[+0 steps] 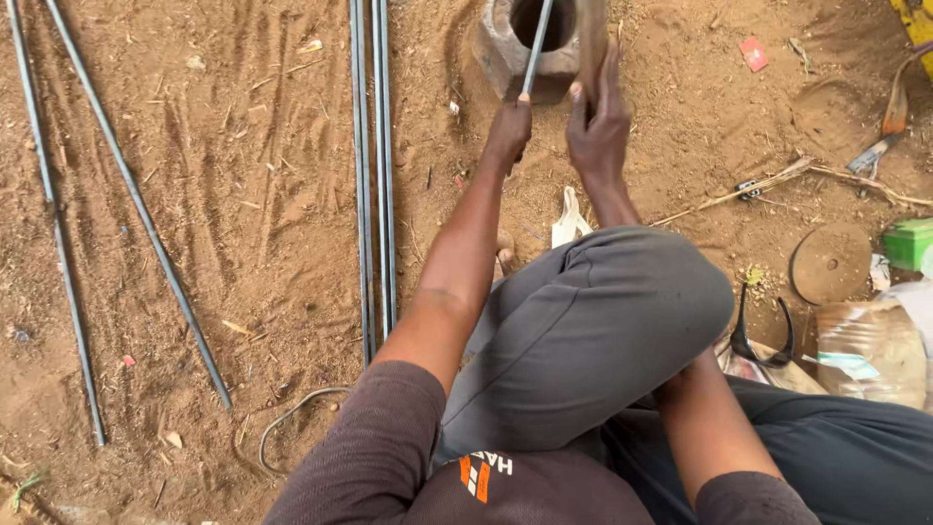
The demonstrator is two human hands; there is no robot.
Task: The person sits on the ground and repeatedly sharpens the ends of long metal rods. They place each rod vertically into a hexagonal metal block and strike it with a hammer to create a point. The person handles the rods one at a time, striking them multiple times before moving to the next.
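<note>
My left hand grips a thin grey metal rod that runs up into the hole of a round stone-coloured block set in the dirt. My right hand is closed around a wooden handle that rises out of the top of the view beside the block. What is on the handle's far end is out of view. My raised knee in grey trousers sits below both hands.
Several long steel rods lie straight on the reddish soil to the left, with two more rods farther left. A curved wire lies near my elbow. At the right are a round disc, a green box, plastic bags and a black sandal strap.
</note>
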